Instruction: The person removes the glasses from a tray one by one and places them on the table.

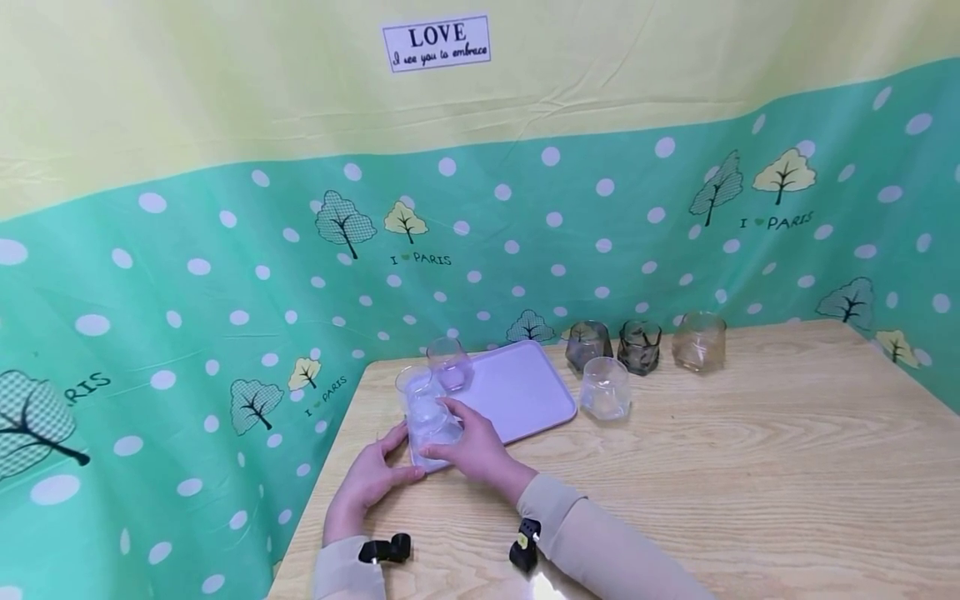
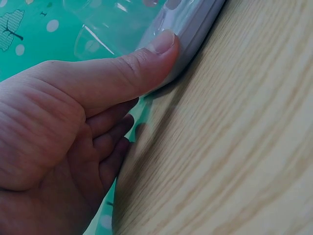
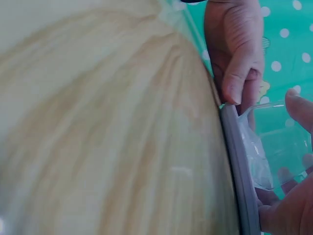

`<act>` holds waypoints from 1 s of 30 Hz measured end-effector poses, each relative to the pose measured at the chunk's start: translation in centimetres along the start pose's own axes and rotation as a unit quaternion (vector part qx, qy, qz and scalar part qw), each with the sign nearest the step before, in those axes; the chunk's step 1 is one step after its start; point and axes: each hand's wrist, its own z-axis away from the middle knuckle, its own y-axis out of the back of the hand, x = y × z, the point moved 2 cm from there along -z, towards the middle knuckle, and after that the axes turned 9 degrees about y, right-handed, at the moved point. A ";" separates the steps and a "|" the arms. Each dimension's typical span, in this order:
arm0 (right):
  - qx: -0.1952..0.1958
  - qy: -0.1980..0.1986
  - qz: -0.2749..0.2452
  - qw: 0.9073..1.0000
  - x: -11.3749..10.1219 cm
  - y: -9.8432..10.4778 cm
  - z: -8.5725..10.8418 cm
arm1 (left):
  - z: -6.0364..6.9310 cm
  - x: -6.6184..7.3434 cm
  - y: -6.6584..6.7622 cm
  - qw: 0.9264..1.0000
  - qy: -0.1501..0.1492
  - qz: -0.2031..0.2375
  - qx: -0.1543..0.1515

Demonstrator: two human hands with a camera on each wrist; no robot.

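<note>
A pale purple tray (image 1: 517, 396) lies on the table. My right hand (image 1: 480, 446) grips a clear drinking glass (image 1: 438, 429) at the tray's near left corner; in the right wrist view the glass (image 3: 281, 142) stands against the tray (image 3: 239, 166), between thumb and fingers. My left hand (image 1: 371, 475) holds that same corner, with the thumb (image 2: 142, 63) against the near rim and the index finger round the left side. Behind the held glass stand another clear glass (image 1: 414, 379) and a faintly pink-looking glass (image 1: 450, 367), both on the tray.
Right of the tray stands a clear faceted glass (image 1: 606, 390). Behind it are two dark grey glasses (image 1: 588, 346) and a larger amber-tinted glass (image 1: 700, 343). A patterned green and yellow curtain (image 1: 525, 217) hangs along the back and left edges of the wooden table (image 1: 712, 467).
</note>
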 end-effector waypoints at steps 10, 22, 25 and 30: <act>0.045 -0.018 -0.067 0.997 -0.4 0.7 0.0 | 0.2 0.0 0.0 1.000 0.003 0.003 -0.003; 0.034 -0.033 -0.138 0.989 -1.4 3.3 1.8 | 0.2 0.0 0.1 1.000 0.003 -0.004 0.001; 0.026 -0.038 -0.135 0.990 -1.2 4.3 2.6 | 0.1 -0.1 0.0 1.000 0.002 0.003 0.002; 0.025 -0.037 -0.152 0.987 -1.0 6.9 3.7 | -0.2 0.0 0.0 1.000 0.006 0.006 0.002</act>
